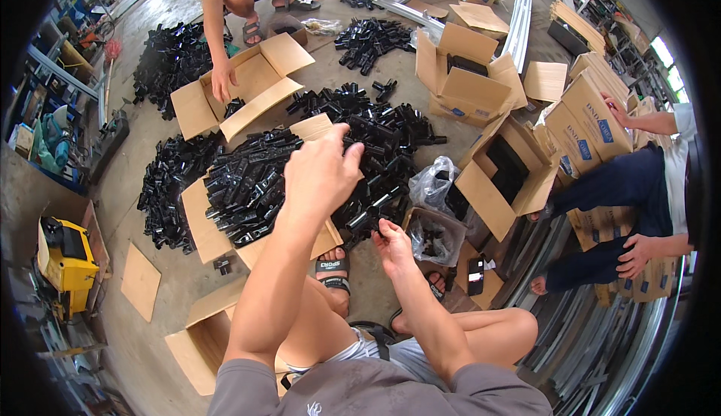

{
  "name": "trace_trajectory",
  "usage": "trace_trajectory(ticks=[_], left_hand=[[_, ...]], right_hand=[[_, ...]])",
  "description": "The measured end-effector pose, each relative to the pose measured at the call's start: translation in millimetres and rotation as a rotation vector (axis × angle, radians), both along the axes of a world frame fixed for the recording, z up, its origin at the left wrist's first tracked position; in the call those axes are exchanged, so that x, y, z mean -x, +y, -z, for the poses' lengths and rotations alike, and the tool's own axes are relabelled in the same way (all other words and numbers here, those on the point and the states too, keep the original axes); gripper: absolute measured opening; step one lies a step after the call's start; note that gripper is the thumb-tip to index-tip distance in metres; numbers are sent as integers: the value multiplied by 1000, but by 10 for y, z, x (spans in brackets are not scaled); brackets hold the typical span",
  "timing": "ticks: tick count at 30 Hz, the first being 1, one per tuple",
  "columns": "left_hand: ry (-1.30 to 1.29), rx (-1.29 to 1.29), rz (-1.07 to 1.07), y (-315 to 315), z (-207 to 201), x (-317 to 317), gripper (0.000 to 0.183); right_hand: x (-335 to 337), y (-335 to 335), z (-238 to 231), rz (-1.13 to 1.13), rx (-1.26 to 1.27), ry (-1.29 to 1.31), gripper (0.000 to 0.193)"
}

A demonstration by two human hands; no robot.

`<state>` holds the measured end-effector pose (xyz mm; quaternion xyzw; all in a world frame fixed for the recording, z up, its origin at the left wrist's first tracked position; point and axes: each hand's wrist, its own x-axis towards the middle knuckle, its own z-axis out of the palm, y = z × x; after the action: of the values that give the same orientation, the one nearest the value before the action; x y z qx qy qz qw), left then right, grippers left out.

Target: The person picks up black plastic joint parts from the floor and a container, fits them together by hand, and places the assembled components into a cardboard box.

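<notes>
My left hand (323,172) is raised over an open cardboard box (201,221) heaped with glossy black fittings (251,191). Its thumb and index finger stand apart with nothing visible between them; the other fingers are partly hidden. Lower and to the right, my right hand (394,249) is closed at the fingertips on a small black fitting (369,221). This piece overlaps the dark pile behind it, so its outline is hard to separate. A large loose pile of black fittings (390,146) lies just beyond both hands.
Opposite, a co-worker's hand (223,78) reaches into an open carton (259,70). Another person sits at the right beside stacked cartons (589,119). A plastic-lined bin (443,239) and an open box (488,183) stand right of my hands. A phone (475,275) lies near my foot.
</notes>
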<state>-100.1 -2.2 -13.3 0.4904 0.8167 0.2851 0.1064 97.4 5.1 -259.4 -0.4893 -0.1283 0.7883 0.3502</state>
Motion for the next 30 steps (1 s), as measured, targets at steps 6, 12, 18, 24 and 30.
trace_trajectory(ticks=[6,12,18,24,30], left_hand=[[-94,-120,-120,-21,-162,104,37],[-152,-109,-113,9,-121,183,32],[-216,-123,-139,-49,-134,296,28],[-244,-25,-88,47,-287,37,32],[-196,-118,67,3,-196,-16,26]], right_hand=[[576,753,-173,-12,-229,112,45],[714,1165,7,-133,-430,-344,36],[-565,831,679,101,-429,-886,47],[-1571,715,894,439,-391,-1509,62],[-672,480,611,-29,-921,-1206,33]])
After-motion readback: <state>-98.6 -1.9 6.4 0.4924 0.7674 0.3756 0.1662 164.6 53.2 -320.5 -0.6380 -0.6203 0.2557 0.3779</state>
